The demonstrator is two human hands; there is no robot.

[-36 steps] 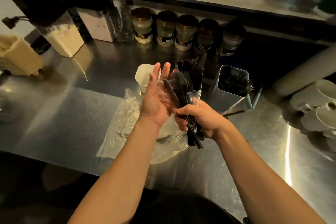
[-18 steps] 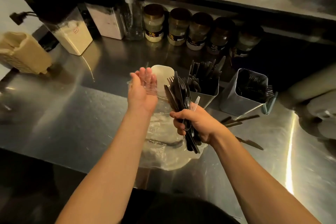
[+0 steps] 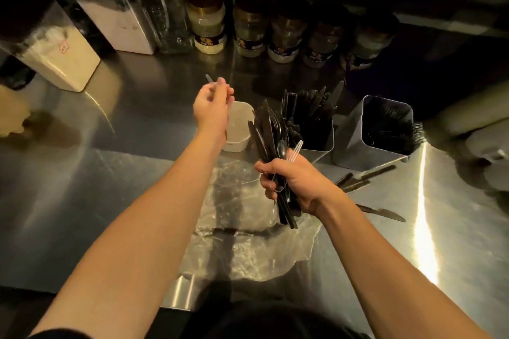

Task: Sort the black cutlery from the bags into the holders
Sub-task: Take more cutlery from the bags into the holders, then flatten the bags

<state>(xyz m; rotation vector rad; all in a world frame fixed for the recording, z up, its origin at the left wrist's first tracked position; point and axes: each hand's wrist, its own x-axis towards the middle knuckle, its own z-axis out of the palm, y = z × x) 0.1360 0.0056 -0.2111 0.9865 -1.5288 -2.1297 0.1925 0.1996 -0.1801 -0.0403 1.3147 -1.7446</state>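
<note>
The brushed stainless-steel counter (image 3: 115, 173) runs the full width of the view; its near edge shows below the crumpled clear plastic bag (image 3: 248, 234), which lies flat between the forearms. Open steel extends left of the bag as far as the tall clear container of pale powder (image 3: 57, 58) at the back wall.

Landmark: the square metal holder packed with black knives (image 3: 314, 129). To its right, just apart, stands a second square metal holder holding black forks (image 3: 380, 135). Immediately left of the landmark sits a small white plastic tub (image 3: 238, 129). In front of it and to the right, a few loose black knives (image 3: 366, 176) lie on the steel.

The right hand (image 3: 292, 181) is clenched around a bundle of mixed black cutlery (image 3: 271, 135), held upright just left of the landmark, with one clear plastic piece among the black ones. The pieces are matt and thin, and fan out at the top.

The left hand (image 3: 212, 107), raised over the far rim of the tub, pinches what appears to be a small clear plastic utensil (image 3: 209, 79); blur prevents certainty.
</note>
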